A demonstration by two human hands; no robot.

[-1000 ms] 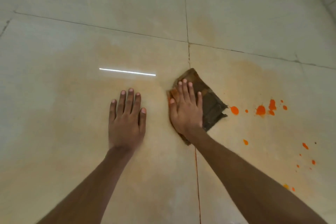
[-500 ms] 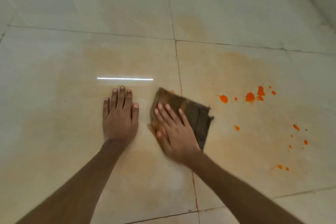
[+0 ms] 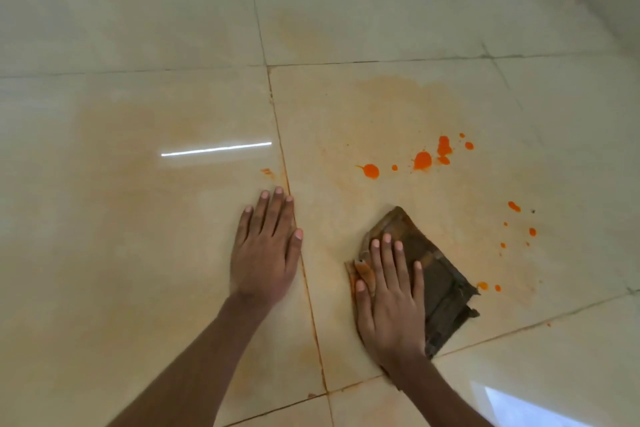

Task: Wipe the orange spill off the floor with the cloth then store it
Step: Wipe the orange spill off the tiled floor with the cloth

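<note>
Two sets of fingers lie flat and spread. Those of the right hand [image 3: 389, 302] press down on a folded dark-brown cloth [image 3: 431, 274] stained orange along its left edge, palm flat on top and nothing gripped between the fingers. Those of the left hand [image 3: 265, 253] rest bare on the glossy cream tiled floor [image 3: 138, 253], holding nothing, with the fingertips touching a grout line that runs between the two hands.

The cloth lies on the tile to the right of that line, one corner pointing away from the person, its frayed right edge sticking out beyond the hand. Beyond it, well apart, sits a cluster of bright orange spill drops [image 3: 422, 160]. Smaller drops [image 3: 514, 206] dot the floor to the right of the cloth, and a pair lies just beside its right corner. A pale orange smear tints the tiles around both hands. A white streak of reflected light [image 3: 214, 149] shows on the left tile, ahead of the left hand.
</note>
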